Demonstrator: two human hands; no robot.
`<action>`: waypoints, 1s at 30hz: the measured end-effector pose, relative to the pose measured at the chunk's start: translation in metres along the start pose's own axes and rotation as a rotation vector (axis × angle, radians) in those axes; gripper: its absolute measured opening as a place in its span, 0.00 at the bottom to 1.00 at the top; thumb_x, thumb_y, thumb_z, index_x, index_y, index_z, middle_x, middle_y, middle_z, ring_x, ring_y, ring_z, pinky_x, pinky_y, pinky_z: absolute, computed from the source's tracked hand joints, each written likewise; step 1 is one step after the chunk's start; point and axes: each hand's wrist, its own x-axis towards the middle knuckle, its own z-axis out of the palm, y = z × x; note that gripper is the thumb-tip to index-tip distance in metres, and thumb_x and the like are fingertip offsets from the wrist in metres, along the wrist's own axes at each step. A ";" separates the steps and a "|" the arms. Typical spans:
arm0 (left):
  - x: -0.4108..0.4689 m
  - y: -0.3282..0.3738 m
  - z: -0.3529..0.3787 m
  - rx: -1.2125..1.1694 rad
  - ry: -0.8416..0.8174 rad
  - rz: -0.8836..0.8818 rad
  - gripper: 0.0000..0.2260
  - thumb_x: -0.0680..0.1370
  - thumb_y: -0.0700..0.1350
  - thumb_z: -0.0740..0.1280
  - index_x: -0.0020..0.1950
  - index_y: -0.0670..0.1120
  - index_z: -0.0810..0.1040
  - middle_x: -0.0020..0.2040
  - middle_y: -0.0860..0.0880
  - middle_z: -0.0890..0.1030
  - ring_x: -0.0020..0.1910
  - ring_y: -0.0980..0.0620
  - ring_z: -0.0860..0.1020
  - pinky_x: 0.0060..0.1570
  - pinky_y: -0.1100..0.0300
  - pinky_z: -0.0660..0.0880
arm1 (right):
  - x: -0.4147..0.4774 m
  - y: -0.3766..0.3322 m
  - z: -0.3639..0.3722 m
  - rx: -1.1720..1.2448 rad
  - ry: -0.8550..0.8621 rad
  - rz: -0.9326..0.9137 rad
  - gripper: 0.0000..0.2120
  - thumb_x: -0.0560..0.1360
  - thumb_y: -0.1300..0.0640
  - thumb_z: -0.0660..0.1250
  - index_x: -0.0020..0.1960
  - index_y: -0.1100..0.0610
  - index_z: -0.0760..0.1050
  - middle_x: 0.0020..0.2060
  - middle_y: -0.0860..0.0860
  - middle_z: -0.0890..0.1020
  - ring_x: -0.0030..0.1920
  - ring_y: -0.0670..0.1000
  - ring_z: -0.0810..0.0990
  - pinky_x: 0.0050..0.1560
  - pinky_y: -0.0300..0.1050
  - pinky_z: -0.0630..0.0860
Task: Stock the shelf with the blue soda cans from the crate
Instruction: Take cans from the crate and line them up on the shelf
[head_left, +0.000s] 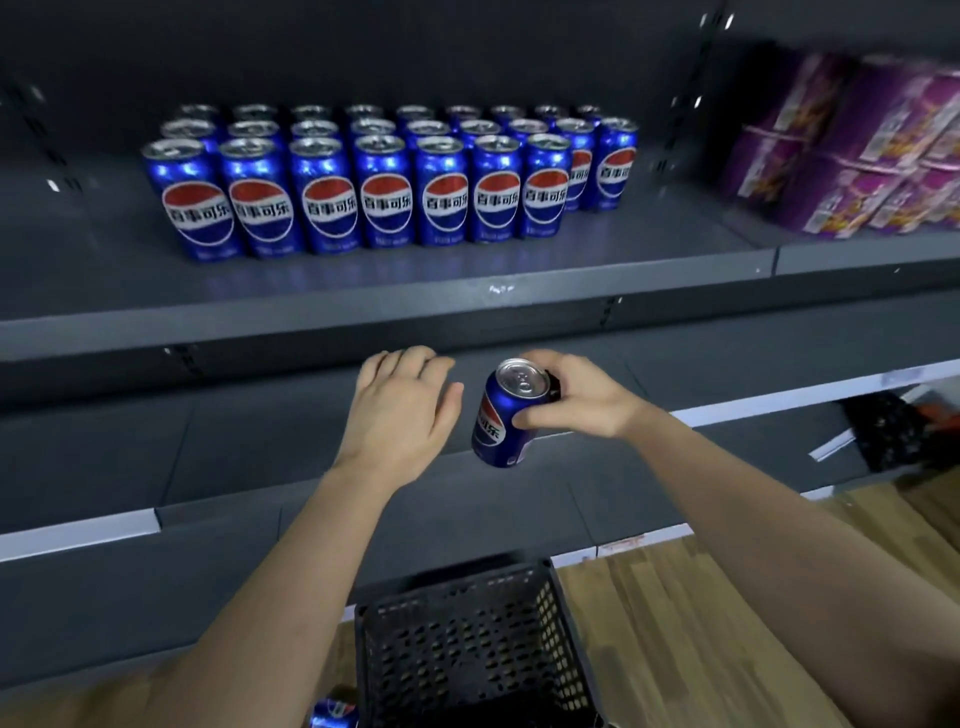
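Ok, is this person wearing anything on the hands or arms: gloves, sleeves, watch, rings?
Nothing worn shows. The left hand and right hand are ungloved, with no rings visible; neither wrist carries a watch or band. The left forearm and right forearm are bare down to the picture's edge, so any sleeve lies out of view.
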 end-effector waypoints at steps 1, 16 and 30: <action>0.006 0.001 -0.003 -0.001 0.011 0.007 0.24 0.79 0.54 0.49 0.62 0.45 0.77 0.57 0.48 0.78 0.57 0.45 0.75 0.65 0.51 0.61 | 0.002 -0.003 -0.010 0.000 0.020 -0.012 0.22 0.62 0.53 0.74 0.56 0.52 0.78 0.47 0.49 0.84 0.50 0.49 0.82 0.54 0.48 0.78; 0.093 0.040 -0.013 0.058 0.122 -0.057 0.24 0.78 0.55 0.47 0.62 0.47 0.77 0.58 0.50 0.79 0.59 0.48 0.75 0.66 0.52 0.61 | 0.046 -0.016 -0.158 -0.081 0.139 -0.142 0.16 0.64 0.51 0.74 0.51 0.50 0.78 0.47 0.45 0.84 0.50 0.44 0.81 0.50 0.42 0.76; 0.155 0.081 -0.006 0.105 0.216 -0.143 0.24 0.78 0.56 0.47 0.61 0.48 0.77 0.56 0.51 0.79 0.56 0.49 0.75 0.64 0.54 0.60 | 0.100 0.010 -0.245 -0.129 0.173 -0.184 0.25 0.57 0.42 0.71 0.50 0.52 0.79 0.46 0.49 0.84 0.49 0.50 0.82 0.54 0.54 0.78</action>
